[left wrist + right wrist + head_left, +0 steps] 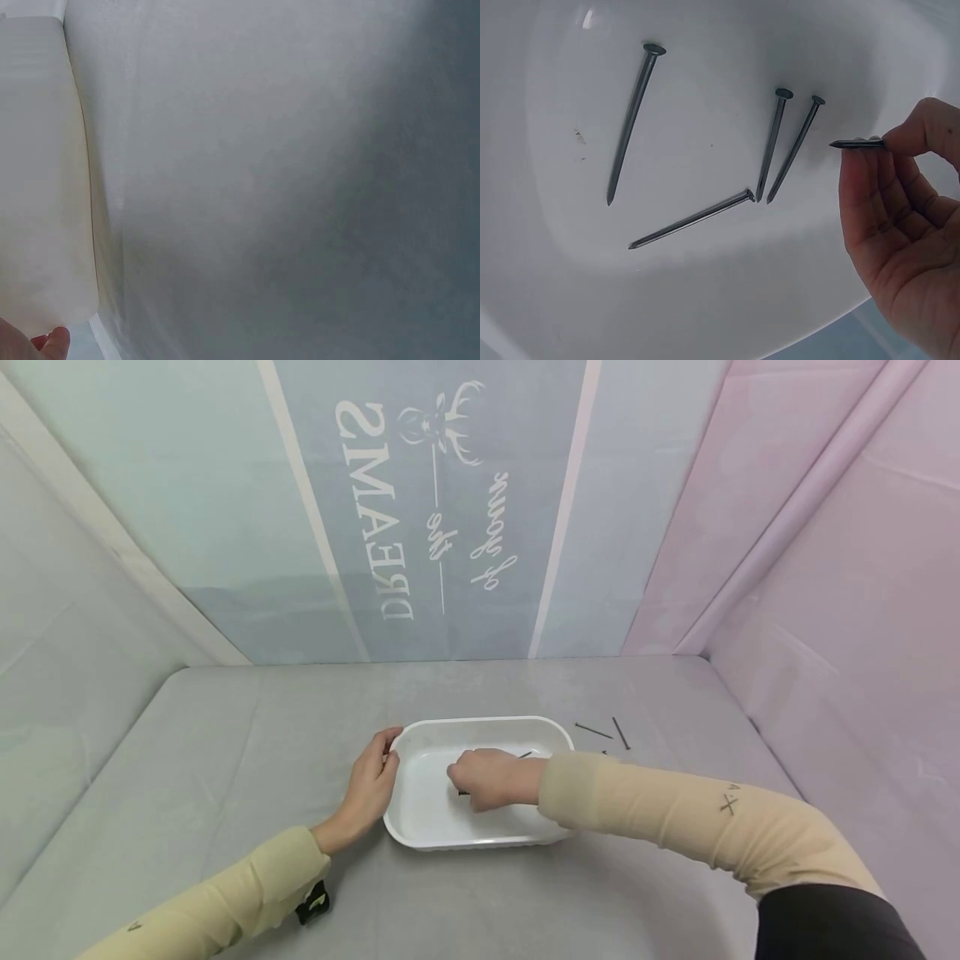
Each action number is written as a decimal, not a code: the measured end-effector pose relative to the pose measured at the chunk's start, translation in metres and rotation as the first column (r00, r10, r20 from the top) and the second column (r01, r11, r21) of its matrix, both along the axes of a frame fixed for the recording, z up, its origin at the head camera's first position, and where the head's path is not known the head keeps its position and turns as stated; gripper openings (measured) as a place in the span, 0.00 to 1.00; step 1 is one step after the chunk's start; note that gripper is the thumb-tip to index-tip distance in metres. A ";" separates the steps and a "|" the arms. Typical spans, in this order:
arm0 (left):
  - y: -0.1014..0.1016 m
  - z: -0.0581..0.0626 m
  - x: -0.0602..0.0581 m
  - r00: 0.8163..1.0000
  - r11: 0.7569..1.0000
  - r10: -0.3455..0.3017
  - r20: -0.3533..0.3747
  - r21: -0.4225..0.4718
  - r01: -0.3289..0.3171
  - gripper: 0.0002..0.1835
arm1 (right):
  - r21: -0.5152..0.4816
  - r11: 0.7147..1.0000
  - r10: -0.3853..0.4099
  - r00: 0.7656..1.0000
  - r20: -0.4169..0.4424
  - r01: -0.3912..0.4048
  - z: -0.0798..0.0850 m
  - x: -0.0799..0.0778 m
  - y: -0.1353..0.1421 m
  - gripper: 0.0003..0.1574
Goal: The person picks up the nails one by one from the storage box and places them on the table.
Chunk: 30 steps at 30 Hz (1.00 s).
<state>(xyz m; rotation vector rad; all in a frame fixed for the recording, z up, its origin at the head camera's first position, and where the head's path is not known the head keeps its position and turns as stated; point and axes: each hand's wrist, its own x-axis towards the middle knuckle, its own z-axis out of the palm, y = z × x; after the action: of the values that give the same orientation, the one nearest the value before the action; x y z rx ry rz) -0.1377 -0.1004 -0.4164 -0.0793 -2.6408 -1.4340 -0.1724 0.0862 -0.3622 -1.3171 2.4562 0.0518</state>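
Note:
My right hand (487,779) hangs over the white dish (468,842), pinching a dark nail (857,143) between thumb and fingertips. The nail's point sticks out to the left in the right wrist view; its other end is hidden by the thumb. Several nails lie on the dish floor, among them one longer-looking nail (632,124) set apart and another nail (692,219) lying slantwise. My left hand (369,789) rests with extended fingers against the dish's left side, near the back corner. In the left wrist view only its fingertips (56,343) show beside the dish.
Beyond the dish's right end, a nail (594,730) and a second nail (621,733) lie on the grey cloth surface (315,710). Part of another shows just above the right sleeve (660,793). Fabric walls (465,635) stand behind and at both sides.

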 end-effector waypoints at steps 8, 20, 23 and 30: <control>0.000 -0.002 0.000 1.000 1.000 -0.001 -0.002 0.002 0.001 0.19 | -0.034 0.999 -0.030 0.999 -0.014 0.029 0.003 -0.001 0.008 0.08; 0.000 -0.004 0.000 1.000 1.000 -0.005 -0.003 0.001 0.005 0.20 | -0.057 0.994 -0.096 0.995 0.009 0.097 0.012 -0.003 0.015 0.10; 0.000 -0.004 0.000 1.000 1.000 -0.005 -0.001 0.003 0.005 0.20 | -0.068 0.992 -0.105 0.994 0.006 0.105 0.015 -0.004 0.018 0.09; -0.001 -0.004 0.000 1.000 1.000 -0.005 0.001 0.007 0.005 0.20 | -0.105 0.989 -0.106 0.994 -0.004 0.105 0.020 -0.005 0.024 0.09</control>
<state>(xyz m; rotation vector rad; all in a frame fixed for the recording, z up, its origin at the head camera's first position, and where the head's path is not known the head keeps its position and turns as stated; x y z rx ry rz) -0.1376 -0.1009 -0.4201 -0.0838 -2.6379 -1.4451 -0.1776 0.1104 -0.3419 -1.2283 2.5638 -0.0984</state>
